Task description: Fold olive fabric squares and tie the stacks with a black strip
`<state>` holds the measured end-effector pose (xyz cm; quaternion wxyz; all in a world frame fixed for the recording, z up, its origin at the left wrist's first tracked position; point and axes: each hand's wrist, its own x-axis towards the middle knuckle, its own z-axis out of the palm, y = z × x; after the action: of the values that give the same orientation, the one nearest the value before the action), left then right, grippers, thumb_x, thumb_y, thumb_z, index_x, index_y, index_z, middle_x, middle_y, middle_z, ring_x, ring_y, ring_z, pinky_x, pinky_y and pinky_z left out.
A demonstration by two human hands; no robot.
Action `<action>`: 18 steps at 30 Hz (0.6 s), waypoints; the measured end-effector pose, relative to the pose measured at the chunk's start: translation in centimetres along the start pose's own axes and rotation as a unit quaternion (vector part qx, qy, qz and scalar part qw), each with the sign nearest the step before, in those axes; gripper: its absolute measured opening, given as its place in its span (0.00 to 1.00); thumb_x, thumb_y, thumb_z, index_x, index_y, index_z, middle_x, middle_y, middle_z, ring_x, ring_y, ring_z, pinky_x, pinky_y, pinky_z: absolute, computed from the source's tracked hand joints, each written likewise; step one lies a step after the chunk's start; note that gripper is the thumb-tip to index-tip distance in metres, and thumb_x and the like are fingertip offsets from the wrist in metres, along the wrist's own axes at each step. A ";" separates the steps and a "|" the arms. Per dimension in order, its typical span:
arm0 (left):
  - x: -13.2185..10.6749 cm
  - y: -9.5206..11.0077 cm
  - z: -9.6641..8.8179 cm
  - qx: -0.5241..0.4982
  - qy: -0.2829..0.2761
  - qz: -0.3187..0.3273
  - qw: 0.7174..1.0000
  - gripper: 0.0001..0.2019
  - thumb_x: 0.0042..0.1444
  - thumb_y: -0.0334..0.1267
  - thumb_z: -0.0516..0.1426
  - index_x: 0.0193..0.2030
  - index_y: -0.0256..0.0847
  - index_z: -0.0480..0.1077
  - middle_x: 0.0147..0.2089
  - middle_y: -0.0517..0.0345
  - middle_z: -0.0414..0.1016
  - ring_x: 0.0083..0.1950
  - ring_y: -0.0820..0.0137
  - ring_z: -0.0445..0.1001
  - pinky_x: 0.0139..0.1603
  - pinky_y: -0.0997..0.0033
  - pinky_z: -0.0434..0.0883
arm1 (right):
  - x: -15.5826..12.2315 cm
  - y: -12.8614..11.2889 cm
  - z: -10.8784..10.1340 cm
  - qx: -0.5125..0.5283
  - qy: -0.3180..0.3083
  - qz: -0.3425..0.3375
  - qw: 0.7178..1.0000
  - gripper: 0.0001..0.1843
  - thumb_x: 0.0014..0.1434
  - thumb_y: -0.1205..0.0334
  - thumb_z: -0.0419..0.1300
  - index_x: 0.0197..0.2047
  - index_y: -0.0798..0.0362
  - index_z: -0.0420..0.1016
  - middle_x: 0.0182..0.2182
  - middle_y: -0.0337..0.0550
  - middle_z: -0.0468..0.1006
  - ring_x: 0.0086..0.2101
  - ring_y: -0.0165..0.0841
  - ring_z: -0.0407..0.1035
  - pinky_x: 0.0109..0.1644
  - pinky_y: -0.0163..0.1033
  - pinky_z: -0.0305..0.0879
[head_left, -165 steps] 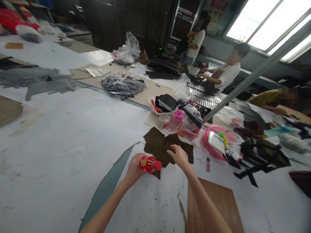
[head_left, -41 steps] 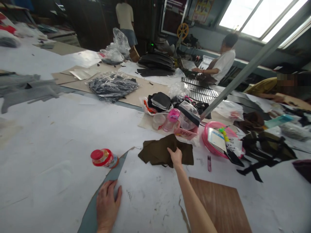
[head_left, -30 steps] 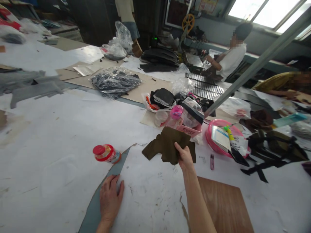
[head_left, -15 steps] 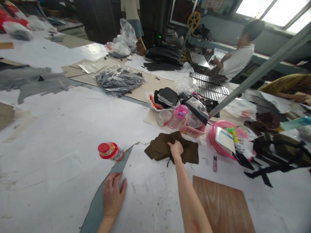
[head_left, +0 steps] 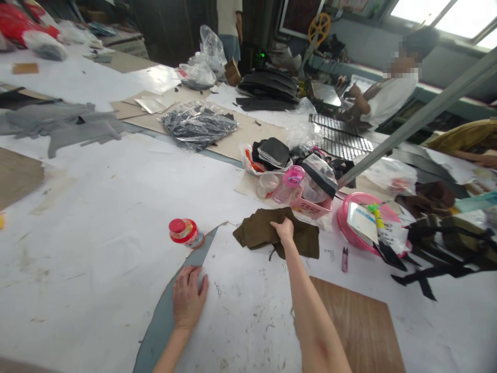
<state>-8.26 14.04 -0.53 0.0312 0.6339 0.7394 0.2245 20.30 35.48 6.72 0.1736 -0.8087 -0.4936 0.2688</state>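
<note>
Several dark olive-brown fabric pieces (head_left: 256, 231) lie overlapping on the white-covered table. My right hand (head_left: 285, 230) reaches out over them, its fingers curled and closed on the fabric; the fingertips are partly hidden. Nearer to me, my left hand (head_left: 189, 296) rests on the table with its fingers loosely spread and nothing in it. Just beyond it stands a bottle with a red cap (head_left: 186, 233). A pair of pink thread snips (head_left: 345, 259) lies to the right of the fabric.
A brown wooden board (head_left: 355, 324) lies beside my right forearm. Farther right are a pink basin (head_left: 344, 220) and a strapped olive bag (head_left: 446, 238). Behind the fabric stand a pink box (head_left: 310, 207) and a pink-lidded jar (head_left: 289, 184). A slanted metal pole (head_left: 407, 124) crosses the right side; people are beyond.
The view has shifted slightly, so most things appear a little farther right. My right hand stays at the fabric, and my left hand still rests on the table.
</note>
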 end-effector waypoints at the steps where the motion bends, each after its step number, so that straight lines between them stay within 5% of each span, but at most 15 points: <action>1: 0.0 0.0 0.0 -0.002 -0.002 -0.003 1.000 0.15 0.62 0.43 0.52 0.50 0.37 0.70 0.52 0.44 0.69 0.57 0.55 0.67 0.57 0.55 0.65 | -0.2 -0.1 -0.6 0.039 -0.005 -0.011 0.999 0.26 0.48 0.51 0.67 0.48 0.58 0.73 0.40 0.53 0.81 0.43 0.44 0.76 0.46 0.45 0.72; 5: 0.0 0.2 -0.2 -0.014 -0.004 -0.010 1.000 0.15 0.62 0.43 0.51 0.50 0.38 0.69 0.52 0.45 0.69 0.57 0.55 0.66 0.56 0.54 0.66 | -1.8 -0.3 -4.2 0.262 -0.037 -0.053 0.963 0.27 0.51 0.49 0.65 0.49 0.57 0.73 0.42 0.48 0.82 0.41 0.41 0.76 0.46 0.45 0.73; 9: 0.0 0.2 -0.2 -0.016 -0.005 -0.011 1.000 0.15 0.62 0.43 0.51 0.50 0.38 0.69 0.52 0.45 0.69 0.57 0.55 0.66 0.58 0.54 0.66 | -3.3 -1.1 -6.2 0.531 -0.118 -0.055 0.837 0.27 0.45 0.51 0.71 0.46 0.54 0.75 0.42 0.46 0.82 0.39 0.41 0.77 0.45 0.45 0.74; 10: 0.0 0.2 -0.2 -0.015 -0.005 -0.011 1.000 0.15 0.62 0.43 0.52 0.50 0.38 0.69 0.52 0.45 0.69 0.57 0.55 0.66 0.58 0.54 0.65 | -3.5 -1.4 -5.9 0.503 -0.129 -0.064 0.852 0.26 0.47 0.51 0.69 0.47 0.53 0.75 0.42 0.46 0.82 0.39 0.40 0.77 0.44 0.44 0.74; 13: 0.0 0.1 -0.2 -0.012 -0.005 -0.010 1.000 0.15 0.62 0.44 0.51 0.50 0.38 0.69 0.52 0.45 0.69 0.57 0.55 0.66 0.58 0.54 0.65 | -3.6 -2.3 -2.6 0.238 -0.123 -0.119 0.956 0.19 0.57 0.55 0.61 0.50 0.52 0.74 0.45 0.44 0.81 0.41 0.37 0.76 0.46 0.41 0.72; 18: -0.2 -0.2 0.1 -0.003 0.001 0.002 1.000 0.17 0.62 0.46 0.50 0.50 0.37 0.69 0.51 0.44 0.69 0.57 0.55 0.66 0.57 0.54 0.65 | -3.6 -3.1 4.0 0.012 -0.107 -0.099 0.989 0.21 0.49 0.72 0.65 0.48 0.57 0.74 0.41 0.54 0.81 0.43 0.44 0.76 0.48 0.44 0.67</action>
<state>-8.42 13.88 -0.75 0.0318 0.6354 0.7374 0.2271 14.30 33.74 6.18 0.1553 -0.7200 -0.5837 0.3416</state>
